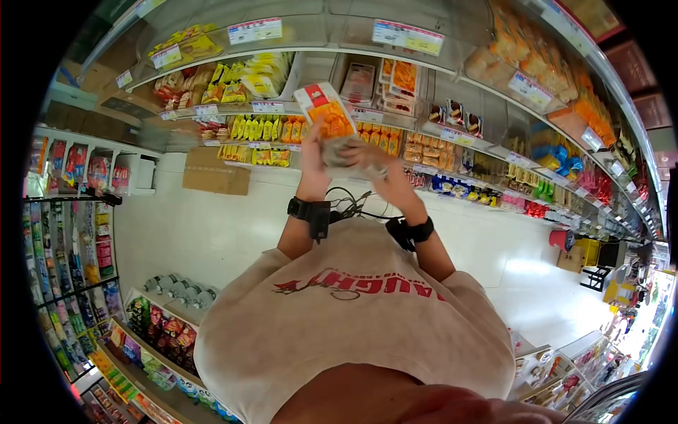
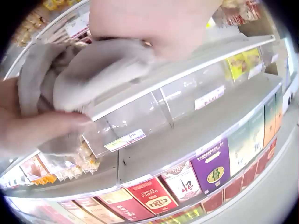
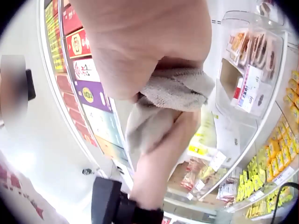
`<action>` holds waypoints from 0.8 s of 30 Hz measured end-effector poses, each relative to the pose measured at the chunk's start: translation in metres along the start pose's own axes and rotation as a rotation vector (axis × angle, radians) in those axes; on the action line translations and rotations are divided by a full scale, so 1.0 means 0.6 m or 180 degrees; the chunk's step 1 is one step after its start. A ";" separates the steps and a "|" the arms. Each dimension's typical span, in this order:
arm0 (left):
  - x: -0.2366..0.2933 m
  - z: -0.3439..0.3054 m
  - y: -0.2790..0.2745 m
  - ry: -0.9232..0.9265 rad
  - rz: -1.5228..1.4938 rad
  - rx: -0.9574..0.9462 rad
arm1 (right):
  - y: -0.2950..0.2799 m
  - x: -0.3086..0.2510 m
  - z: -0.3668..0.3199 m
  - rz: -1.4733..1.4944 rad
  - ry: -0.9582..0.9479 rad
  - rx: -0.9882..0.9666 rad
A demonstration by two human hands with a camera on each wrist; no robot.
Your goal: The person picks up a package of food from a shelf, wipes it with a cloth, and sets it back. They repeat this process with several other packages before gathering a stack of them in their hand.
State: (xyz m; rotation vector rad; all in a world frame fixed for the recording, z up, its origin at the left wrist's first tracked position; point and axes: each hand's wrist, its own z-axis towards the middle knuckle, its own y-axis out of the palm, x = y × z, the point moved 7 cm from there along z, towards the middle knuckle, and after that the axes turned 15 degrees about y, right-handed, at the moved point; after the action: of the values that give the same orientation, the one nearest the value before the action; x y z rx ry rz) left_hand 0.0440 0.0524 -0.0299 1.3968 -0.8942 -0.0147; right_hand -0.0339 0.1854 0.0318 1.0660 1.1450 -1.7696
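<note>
In the head view, my left hand (image 1: pixel 313 159) holds a flat food pack (image 1: pixel 328 113) at its lower left edge. The pack has a white and red top and orange contents showing below. A grey cloth (image 1: pixel 337 153) lies across its lower end, and my right hand (image 1: pixel 369 159) grips this cloth. Close up in the right wrist view, the cloth (image 3: pixel 173 93) is bunched under the right hand (image 3: pixel 145 42), with the left hand (image 3: pixel 161 151) against it. Folds of cloth (image 2: pixel 100 74) also sit between both hands in the left wrist view, where the pack is hidden.
Shelves of packaged snacks curve around in front, with price tags (image 1: pixel 256 31) along their edges. Clear plastic bins (image 2: pixel 140 116) line one shelf, above boxed goods (image 2: pixel 210 168). A cardboard box (image 1: pixel 215 172) stands on the floor at left. Cables (image 1: pixel 357 203) hang between the wrists.
</note>
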 end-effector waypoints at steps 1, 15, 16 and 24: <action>0.002 0.005 0.001 0.0021 0.0015 0.0057 | -0.019 0.024 0.006 0.0405 0.0731 0.0451; 0.087 0.033 0.002 0.0947 0.2556 -0.1378 | 0.069 0.147 0.019 0.0782 0.2484 0.1482; 0.081 0.038 -0.007 0.0873 0.2413 -0.1353 | 0.064 0.143 0.016 0.0683 0.2617 0.1621; 0.024 0.006 -0.005 -0.1080 0.2690 -0.3622 | 0.011 0.086 0.004 0.2418 0.2485 0.2478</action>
State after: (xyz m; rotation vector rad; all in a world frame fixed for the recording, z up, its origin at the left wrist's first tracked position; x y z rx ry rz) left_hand 0.0532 0.0412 -0.0250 -0.0919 -1.3844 -0.1023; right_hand -0.0475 0.1730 -0.0171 2.4031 0.2535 -1.1568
